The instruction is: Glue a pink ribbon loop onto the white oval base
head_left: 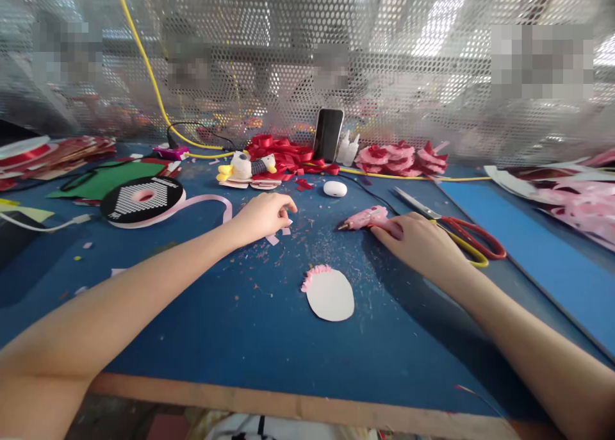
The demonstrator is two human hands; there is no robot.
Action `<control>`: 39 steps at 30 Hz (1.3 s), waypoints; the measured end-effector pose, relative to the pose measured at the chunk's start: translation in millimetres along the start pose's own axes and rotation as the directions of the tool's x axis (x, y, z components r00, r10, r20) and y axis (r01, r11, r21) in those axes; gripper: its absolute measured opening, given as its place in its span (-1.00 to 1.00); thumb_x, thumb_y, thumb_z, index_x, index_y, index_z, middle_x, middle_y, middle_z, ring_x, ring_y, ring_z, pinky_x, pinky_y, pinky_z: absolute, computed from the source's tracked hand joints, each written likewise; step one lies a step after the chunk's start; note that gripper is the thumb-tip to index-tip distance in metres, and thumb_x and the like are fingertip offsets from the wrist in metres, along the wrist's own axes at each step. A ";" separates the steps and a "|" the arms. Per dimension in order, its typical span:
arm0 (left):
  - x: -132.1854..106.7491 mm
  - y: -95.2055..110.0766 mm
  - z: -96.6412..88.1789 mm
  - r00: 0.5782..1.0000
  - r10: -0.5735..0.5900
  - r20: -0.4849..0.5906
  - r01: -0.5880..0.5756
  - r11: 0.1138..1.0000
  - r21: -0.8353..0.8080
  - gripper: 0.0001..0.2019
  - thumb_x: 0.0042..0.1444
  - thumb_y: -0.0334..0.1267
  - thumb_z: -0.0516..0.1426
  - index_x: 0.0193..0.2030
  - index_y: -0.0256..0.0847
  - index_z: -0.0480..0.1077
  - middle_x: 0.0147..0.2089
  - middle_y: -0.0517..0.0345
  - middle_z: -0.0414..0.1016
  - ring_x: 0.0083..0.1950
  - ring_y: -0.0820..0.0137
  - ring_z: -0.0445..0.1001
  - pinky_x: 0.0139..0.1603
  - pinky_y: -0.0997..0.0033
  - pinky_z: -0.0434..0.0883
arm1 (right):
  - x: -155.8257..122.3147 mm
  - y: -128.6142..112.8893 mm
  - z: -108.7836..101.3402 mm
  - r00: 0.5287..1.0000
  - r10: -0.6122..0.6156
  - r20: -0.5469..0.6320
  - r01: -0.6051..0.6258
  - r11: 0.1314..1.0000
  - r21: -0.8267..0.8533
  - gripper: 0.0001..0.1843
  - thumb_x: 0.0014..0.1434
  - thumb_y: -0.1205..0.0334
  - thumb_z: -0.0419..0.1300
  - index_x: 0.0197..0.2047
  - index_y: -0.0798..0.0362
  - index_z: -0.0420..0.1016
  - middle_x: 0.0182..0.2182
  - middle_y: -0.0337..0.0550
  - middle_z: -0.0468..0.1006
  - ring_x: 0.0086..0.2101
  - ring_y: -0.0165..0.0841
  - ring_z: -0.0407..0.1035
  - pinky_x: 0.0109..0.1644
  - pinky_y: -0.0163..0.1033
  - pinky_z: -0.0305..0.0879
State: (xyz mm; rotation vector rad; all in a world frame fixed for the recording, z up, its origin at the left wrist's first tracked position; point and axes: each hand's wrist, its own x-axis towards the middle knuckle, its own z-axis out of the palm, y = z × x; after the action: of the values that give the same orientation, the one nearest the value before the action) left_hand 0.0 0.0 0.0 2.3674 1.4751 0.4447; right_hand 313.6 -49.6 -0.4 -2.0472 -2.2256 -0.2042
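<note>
My left hand (266,217) hovers low over the table with curled fingers, a small pale pink ribbon piece (289,223) at its fingertips. Cut ribbon pieces (272,239) lie just below that hand. My right hand (420,238) is wrapped round a pink hot glue gun (364,218), whose dark nozzle points left. Between my forearms lies a rounded white card disc (330,296), with ruffled pink trim (314,275) along its upper left edge. The pink ribbon spool (144,200) rests left of my left hand, its loose end running toward my wrist.
Scissors (456,228) with red and yellow handles lie beside my right hand. Behind are a white case (335,189), a propped phone (328,134), red ribbon (278,152), a plush toy (247,165) and pink-red ruffled pieces (396,158). A perforated metal screen (283,49) closes the back.
</note>
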 end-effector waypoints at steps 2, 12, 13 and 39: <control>-0.8 -0.4 1.8 1.000 0.003 -0.003 -0.003 1.000 0.000 -0.74 0.10 -0.39 0.19 -0.06 -0.19 0.54 -0.27 0.09 0.68 -0.23 0.27 0.63 -0.21 0.36 0.42 | 0.3 1.3 3.8 0.999 -0.038 -0.020 0.038 0.999 -0.007 -0.56 0.26 -0.16 0.02 -0.42 0.00 0.38 -0.36 -0.03 0.50 -0.35 -0.17 0.42 -0.30 -0.15 0.16; -14.1 40.0 11.2 0.989 0.144 0.045 -0.131 0.968 -0.216 -0.80 0.22 -0.39 0.13 -0.16 -0.18 0.60 -0.18 0.09 0.69 -0.19 0.30 0.63 -0.14 0.36 0.45 | 1.3 -2.0 9.0 0.997 0.015 -0.072 -0.014 1.000 0.009 -0.63 0.25 -0.08 0.05 -0.18 0.07 0.42 -0.27 0.09 0.58 -0.26 -0.05 0.48 -0.27 -0.12 0.21; -16.5 44.3 16.8 0.983 0.169 0.065 -0.146 0.953 -0.266 -0.81 0.20 -0.40 0.14 -0.18 -0.18 0.60 -0.19 0.10 0.69 -0.19 0.31 0.62 -0.13 0.36 0.46 | 1.0 -2.6 8.8 0.997 0.029 -0.077 -0.028 1.000 0.011 -0.60 0.26 -0.09 0.04 -0.11 0.09 0.41 -0.25 0.10 0.59 -0.26 -0.04 0.48 -0.29 -0.12 0.20; -13.3 33.4 31.9 0.998 0.020 0.056 0.014 0.833 -0.553 -0.89 0.04 -0.39 0.26 -0.24 -0.24 0.54 -0.28 0.10 0.66 -0.21 0.31 0.62 -0.11 0.32 0.53 | -10.8 -22.9 2.6 0.980 -0.061 -0.190 0.094 0.981 0.168 -0.74 0.18 0.01 0.08 -0.19 0.00 0.37 -0.34 -0.01 0.50 -0.32 -0.15 0.38 -0.28 -0.13 0.18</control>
State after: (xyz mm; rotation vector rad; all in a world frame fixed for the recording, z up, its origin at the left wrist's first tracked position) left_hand 34.7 -29.2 -16.0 1.8977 1.1168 0.6894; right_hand 291.8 -61.6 -5.3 -1.7769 -2.1308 -0.1872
